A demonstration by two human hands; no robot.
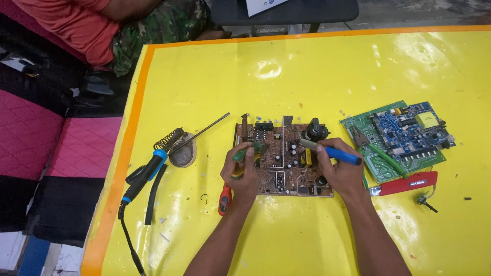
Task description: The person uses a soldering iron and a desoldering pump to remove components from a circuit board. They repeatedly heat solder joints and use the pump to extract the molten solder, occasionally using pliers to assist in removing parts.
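- The left hand (241,174) is curled around a green-handled tool (249,151), its tip on the brown rectangular circuit board (284,162).
- The right hand (341,171) grips a blue-handled pen-shaped tool (333,152), held over the same board, which lies mid-table on the glossy yellow table cover (307,71).
- A red-handled screwdriver (224,199) lies just beside the left wrist.
- Left of it, a blue-and-black soldering iron (146,173) rests in its coiled stand.
- Right, a green and blue circuit board (401,135) carries green-handled pliers (376,150); a red utility knife (406,184) lies below.
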